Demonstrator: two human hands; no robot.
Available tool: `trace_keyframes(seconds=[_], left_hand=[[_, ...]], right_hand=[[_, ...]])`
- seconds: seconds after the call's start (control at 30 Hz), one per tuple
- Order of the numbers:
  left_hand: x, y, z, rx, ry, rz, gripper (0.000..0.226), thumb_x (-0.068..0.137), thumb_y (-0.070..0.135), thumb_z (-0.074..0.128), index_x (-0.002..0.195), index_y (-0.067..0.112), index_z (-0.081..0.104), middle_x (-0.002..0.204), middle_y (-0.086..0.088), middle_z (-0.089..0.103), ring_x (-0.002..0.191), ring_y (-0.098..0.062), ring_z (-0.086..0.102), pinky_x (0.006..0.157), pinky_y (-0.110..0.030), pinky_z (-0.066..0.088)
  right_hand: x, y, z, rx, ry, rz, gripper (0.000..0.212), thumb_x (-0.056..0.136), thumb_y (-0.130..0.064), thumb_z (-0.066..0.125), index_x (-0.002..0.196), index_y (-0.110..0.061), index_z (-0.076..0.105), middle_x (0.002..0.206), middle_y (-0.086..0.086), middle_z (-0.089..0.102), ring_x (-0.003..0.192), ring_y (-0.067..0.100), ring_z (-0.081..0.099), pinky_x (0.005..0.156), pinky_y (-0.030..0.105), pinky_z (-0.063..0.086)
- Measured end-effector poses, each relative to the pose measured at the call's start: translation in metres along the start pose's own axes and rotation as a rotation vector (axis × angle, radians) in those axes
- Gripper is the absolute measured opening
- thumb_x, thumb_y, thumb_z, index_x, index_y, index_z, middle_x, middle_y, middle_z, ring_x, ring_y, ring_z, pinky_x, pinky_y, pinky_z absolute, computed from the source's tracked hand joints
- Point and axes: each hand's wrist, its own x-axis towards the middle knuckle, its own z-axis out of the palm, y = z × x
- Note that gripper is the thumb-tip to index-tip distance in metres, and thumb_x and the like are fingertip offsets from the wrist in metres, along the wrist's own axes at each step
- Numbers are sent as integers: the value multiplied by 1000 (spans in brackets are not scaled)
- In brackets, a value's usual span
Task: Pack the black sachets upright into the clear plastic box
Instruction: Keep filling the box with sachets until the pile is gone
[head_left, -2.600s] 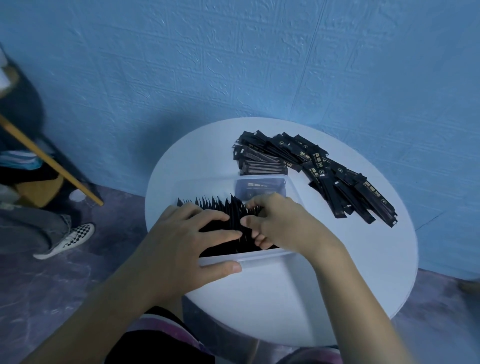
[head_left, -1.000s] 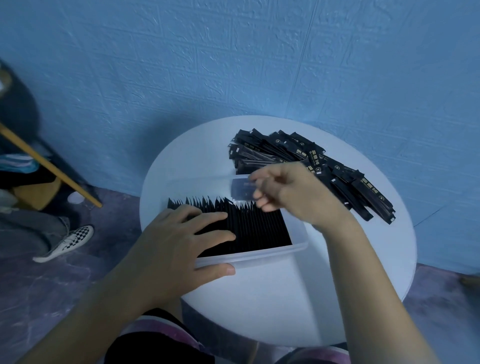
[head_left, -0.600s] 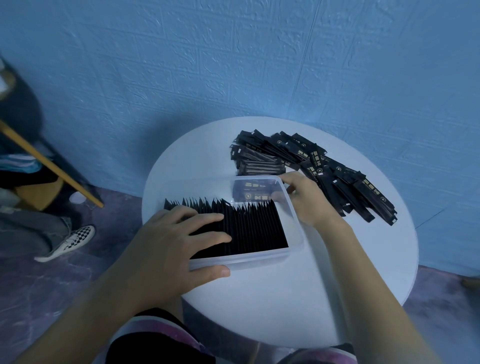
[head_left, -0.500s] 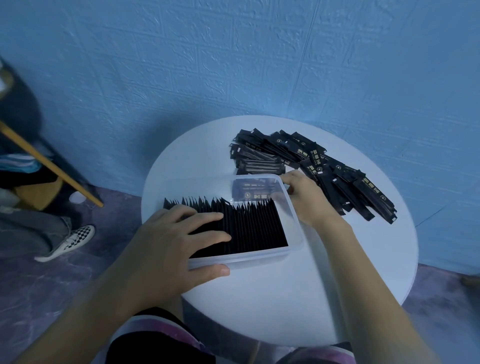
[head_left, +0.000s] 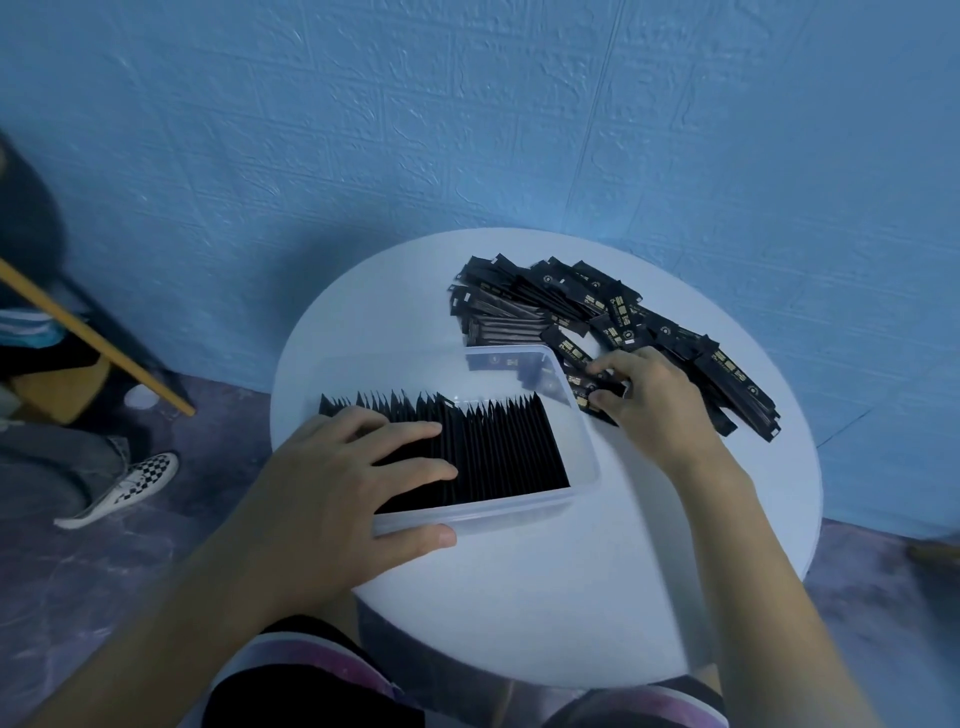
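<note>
A clear plastic box (head_left: 582, 441) sits on the round white table (head_left: 545, 597). It holds a long row of black sachets (head_left: 498, 447) standing upright. My left hand (head_left: 343, 488) lies flat on the left part of that row, thumb against the box's near wall. A loose pile of black sachets (head_left: 550, 306) with gold print fans out behind and to the right of the box. My right hand (head_left: 649, 400) is at the pile's near edge, just right of the box, with thumb and fingers pinching a sachet (head_left: 587, 387).
A blue textured wall stands close behind the table. On the left, another person's leg and checkered shoe (head_left: 124, 483) rest on the dark floor, next to a slanted wooden bar (head_left: 93, 338).
My right hand left the row in the box, moved over the box's right end to the loose pile, and now pinches a sachet there. My left hand has stayed on the row.
</note>
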Motion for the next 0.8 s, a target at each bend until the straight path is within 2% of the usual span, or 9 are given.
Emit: trace_keyframes(seconds=[0.2, 0.3, 0.4, 0.53, 0.7, 0.8], left_hand=[[3, 1, 0, -1, -21, -18, 49, 85, 74, 46, 118, 44, 67, 138, 18, 58, 111, -15, 57, 82, -36, 47], [3, 1, 0, 0, -18, -17, 50, 86, 74, 45, 117, 43, 68, 137, 16, 60, 110, -17, 58, 81, -36, 47], [4, 2, 1, 8, -13, -12, 50, 86, 74, 44, 117, 42, 69, 136, 16, 61, 109, -17, 58, 81, -37, 47], [6, 3, 3, 1, -3, -14, 50, 86, 74, 45, 116, 42, 69, 134, 16, 61, 107, -17, 58, 81, -36, 47], [9, 3, 2, 17, -9, -11, 50, 87, 74, 43, 115, 43, 68, 134, 17, 61, 107, -16, 58, 81, -35, 47], [10, 3, 3, 14, -6, -15, 50, 86, 74, 43, 115, 42, 69, 133, 16, 62, 107, -16, 59, 81, -36, 49]], right_hand=[[2, -3, 3, -1, -38, -6, 19, 88, -20, 73, 106, -27, 70, 91, -9, 51, 82, 14, 51, 71, 26, 33], [4, -4, 1, -25, -83, 9, 16, 87, -22, 72, 102, -26, 68, 93, -5, 58, 83, 16, 52, 64, 26, 34], [2, -6, -3, -5, -96, 20, 9, 87, -21, 71, 89, -27, 64, 86, -7, 63, 78, 13, 55, 59, 17, 34], [-5, -9, -7, 25, -102, 46, 10, 89, -23, 68, 81, -27, 63, 76, -10, 66, 73, 11, 60, 59, 27, 38], [-11, -10, -15, 22, -149, 42, 5, 90, -24, 65, 91, -29, 64, 83, -10, 68, 70, 11, 57, 60, 26, 37], [-14, -9, -12, 1, -186, 42, 12, 90, -27, 64, 100, -33, 65, 83, -9, 68, 69, 12, 56, 60, 27, 38]])
